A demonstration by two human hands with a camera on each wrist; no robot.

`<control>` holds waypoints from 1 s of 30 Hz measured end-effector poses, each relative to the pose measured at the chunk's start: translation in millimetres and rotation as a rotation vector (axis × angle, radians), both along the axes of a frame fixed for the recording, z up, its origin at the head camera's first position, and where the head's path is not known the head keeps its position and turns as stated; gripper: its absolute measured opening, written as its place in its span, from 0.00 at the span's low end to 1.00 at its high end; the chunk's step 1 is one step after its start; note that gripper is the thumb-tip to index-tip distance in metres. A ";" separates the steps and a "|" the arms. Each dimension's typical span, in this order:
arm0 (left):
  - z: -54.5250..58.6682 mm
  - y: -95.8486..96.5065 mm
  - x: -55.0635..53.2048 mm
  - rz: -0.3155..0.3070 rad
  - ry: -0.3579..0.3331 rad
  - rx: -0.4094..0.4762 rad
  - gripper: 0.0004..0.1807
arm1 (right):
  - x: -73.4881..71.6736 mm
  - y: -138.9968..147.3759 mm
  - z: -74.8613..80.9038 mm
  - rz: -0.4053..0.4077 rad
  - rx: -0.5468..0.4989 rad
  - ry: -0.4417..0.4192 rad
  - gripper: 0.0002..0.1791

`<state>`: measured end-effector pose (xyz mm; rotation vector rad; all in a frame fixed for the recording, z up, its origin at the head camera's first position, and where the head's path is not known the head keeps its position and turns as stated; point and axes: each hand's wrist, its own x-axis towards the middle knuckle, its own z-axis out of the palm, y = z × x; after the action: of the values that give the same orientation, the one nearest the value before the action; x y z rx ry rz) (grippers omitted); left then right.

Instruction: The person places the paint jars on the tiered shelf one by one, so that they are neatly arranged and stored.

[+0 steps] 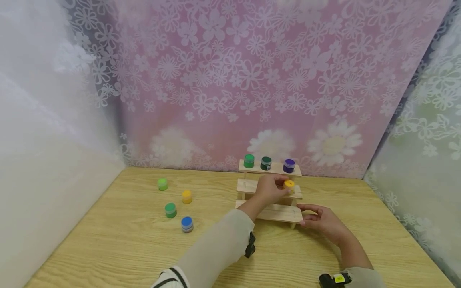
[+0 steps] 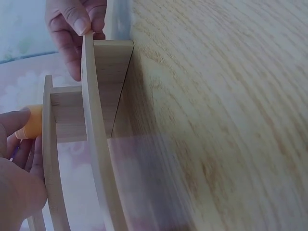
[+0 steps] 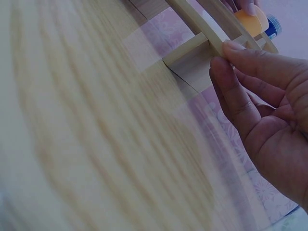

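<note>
A small wooden three-step display stand point(image 1: 277, 213) stands on the table. My left hand point(image 1: 269, 189) reaches over it and pinches a yellow-orange paint jar point(image 1: 289, 185) at the right end of the middle step. In the left wrist view that orange jar point(image 2: 32, 121) sits against the step's board, between thumb and fingers. My right hand point(image 1: 324, 222) pinches the right end of the lowest step, thumb and fingertips on its edge, as the right wrist view also shows. On the top step stand a green jar point(image 1: 249, 161), a dark green jar point(image 1: 265, 163) and a purple jar point(image 1: 289, 165).
Left of the stand, on the wood-grain table point(image 1: 119, 240), are a light green jar point(image 1: 163, 184), a yellow jar point(image 1: 187, 197), a green jar point(image 1: 171, 210) and a blue jar point(image 1: 187, 224). A flowered pink curtain point(image 1: 216, 100) hangs behind the stand.
</note>
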<state>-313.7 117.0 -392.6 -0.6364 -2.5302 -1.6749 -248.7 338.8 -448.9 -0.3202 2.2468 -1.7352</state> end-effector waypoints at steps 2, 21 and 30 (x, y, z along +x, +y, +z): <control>-0.6 -0.6 0.5 0.001 0.001 0.003 0.18 | 0.7 -0.6 0.0 -0.002 0.001 0.001 0.38; -4.6 -32.8 12.2 -0.057 0.016 0.183 0.16 | 3.6 -2.0 4.2 -0.011 0.010 -0.012 0.39; 1.6 -51.0 23.6 -0.121 0.118 0.182 0.15 | 4.3 -1.8 4.0 -0.009 0.019 -0.001 0.38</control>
<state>-290.2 65.9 -391.0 -0.8592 -2.2689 -1.8195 -244.4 336.9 -444.9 -0.3056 2.2664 -1.7164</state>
